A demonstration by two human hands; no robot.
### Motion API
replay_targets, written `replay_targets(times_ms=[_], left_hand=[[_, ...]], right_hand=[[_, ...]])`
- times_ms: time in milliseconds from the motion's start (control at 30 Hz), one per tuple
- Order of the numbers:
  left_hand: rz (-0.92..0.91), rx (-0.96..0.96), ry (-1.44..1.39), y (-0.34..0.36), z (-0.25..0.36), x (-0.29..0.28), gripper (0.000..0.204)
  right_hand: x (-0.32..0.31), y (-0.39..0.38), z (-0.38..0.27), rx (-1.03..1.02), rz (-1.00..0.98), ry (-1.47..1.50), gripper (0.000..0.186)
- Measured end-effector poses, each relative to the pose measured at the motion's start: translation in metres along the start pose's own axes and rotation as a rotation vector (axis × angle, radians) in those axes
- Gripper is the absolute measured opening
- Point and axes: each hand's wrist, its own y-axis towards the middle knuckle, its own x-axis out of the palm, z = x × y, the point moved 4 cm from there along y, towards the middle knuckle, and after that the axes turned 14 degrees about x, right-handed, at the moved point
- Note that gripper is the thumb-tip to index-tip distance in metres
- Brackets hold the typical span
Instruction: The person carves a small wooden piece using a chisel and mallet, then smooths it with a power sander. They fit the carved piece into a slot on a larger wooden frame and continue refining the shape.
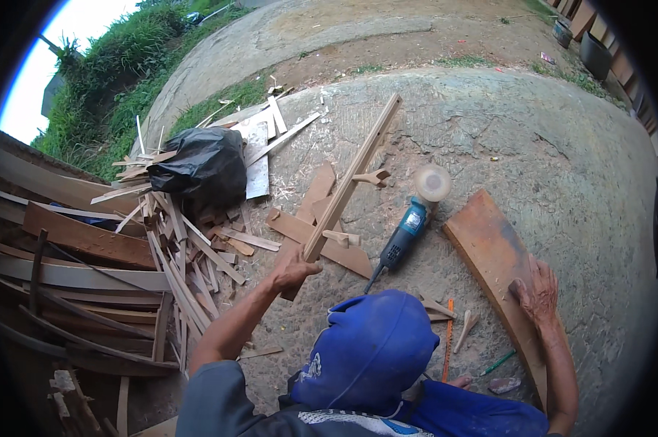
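Neither my left hand nor my right hand shows. Below me a person in a blue hood (376, 349) sits facing away, grey-sleeved. That person's left hand (289, 273) grips a long wooden batten (362, 167) with small wooden pieces (369, 177) projecting from its side. Their right hand (540, 291) rests on a wide brown board (489, 258) at the right. Between batten and board lies a teal power tool (402, 240) with a round disc (431, 182). Small wood pieces (467, 324), an orange ruler (449, 339) and a green pencil (498, 363) lie near the person.
Planks (89, 277) and offcuts (198, 255) are piled at the left, beside a black plastic bag (198, 164). Crossed boards (318, 244) lie on rough concrete ground (576, 189). A grassy bank (103, 95) rises at upper left; containers (597, 54) and leaning boards stand at upper right.
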Motion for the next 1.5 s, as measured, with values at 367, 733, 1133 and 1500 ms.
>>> replay_targets(times_ms=[367, 733, 1133, 1500], left_hand=[[0.258, 0.820, -0.154, 0.020, 0.273, 0.039, 0.069], [-0.068, 0.744, -0.569, 0.033, 0.433, 0.017, 0.079], [-0.314, 0.922, -0.519, 0.015, 0.412, 0.101, 0.059], [-0.377, 0.898, -0.668, 0.014, 0.403, 0.109, 0.057]], right_hand=[[-0.181, 0.054, -0.242, -0.570, 0.474, 0.007, 0.057], [-0.249, 0.026, -0.215, -0.534, 0.819, -0.148, 0.040], [-0.198, -0.039, -0.177, -0.553, 0.651, -0.046, 0.041], [-0.197, -0.033, -0.175, -0.448, 0.227, 0.413, 0.036]])
